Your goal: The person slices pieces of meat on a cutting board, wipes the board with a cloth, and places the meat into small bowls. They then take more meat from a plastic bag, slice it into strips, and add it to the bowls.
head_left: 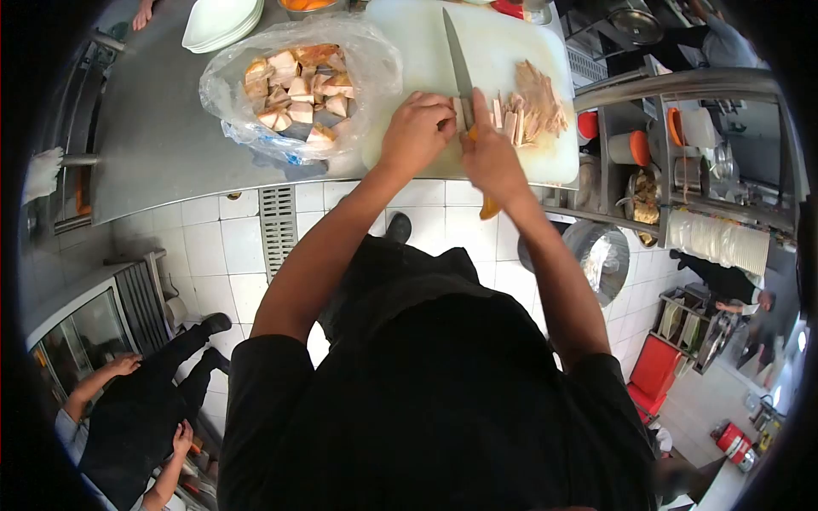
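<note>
On the white cutting board (pixel 409 47), my right hand (pixel 494 162) is closed round the yellow handle of a long knife (pixel 457 55), its blade pointing away from me. Just left of the blade, my left hand (pixel 417 132) has its fingers curled against a small piece of meat (pixel 460 111). Sliced meat (pixel 532 102) lies in strips and a pile to the right of the knife. A clear plastic bag (pixel 375 68) with several chunks of cooked meat (pixel 300 88) lies open on the metal table, left of the board.
White dishes (pixel 221 24) are stacked at the table's far left, beside a bowl of orange food (pixel 305 5). Metal shelves with containers (pixel 629 147) stand to the right. A metal pot (pixel 601 260) is below the table. Another person (pixel 136 417) is at lower left.
</note>
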The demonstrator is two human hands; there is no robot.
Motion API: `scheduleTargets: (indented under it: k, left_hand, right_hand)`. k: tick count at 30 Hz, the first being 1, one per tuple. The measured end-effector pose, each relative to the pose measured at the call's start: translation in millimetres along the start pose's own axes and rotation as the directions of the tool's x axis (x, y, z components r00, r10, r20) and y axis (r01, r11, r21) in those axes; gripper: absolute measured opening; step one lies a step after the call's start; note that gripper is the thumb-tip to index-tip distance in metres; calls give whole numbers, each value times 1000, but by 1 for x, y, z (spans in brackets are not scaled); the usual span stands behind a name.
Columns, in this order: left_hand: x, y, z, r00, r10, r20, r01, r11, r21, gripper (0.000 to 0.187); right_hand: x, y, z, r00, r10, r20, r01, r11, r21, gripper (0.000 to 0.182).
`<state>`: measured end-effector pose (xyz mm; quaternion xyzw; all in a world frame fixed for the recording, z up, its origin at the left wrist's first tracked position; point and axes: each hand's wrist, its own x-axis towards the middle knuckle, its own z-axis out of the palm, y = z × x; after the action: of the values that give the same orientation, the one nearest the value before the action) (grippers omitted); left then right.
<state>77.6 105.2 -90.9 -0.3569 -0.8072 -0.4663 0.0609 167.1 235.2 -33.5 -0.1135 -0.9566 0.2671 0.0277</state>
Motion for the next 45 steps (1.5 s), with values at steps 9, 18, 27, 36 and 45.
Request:
scheduleTargets:
  k: [9,18,27,36,45]
  left_hand:
    - [0,1,-2,1000,-15,-12,14,999,-46,12]
    - [-1,3,-4,999,-19,-27,17,997,-75,10]
    - [1,2,-3,1000,-16,-1,16,1000,-17,10]
    - [2,9,0,998,-24,-57,22,999,-33,10]
    - [4,24,1,991,-131,-31,135,969,208,15]
  right_hand:
    - [-4,-10,4,999,20,26,-20,1000,4,72]
    - [-12,-32,-22,972,160,170,-175,982,77,74]
    - [0,-18,9,987,134,92,-145,981,125,77]
    - [9,18,-57,989,145,-1,-140,955,261,72]
    - [-18,-5,-87,969,247,13,-218,827,519,72]
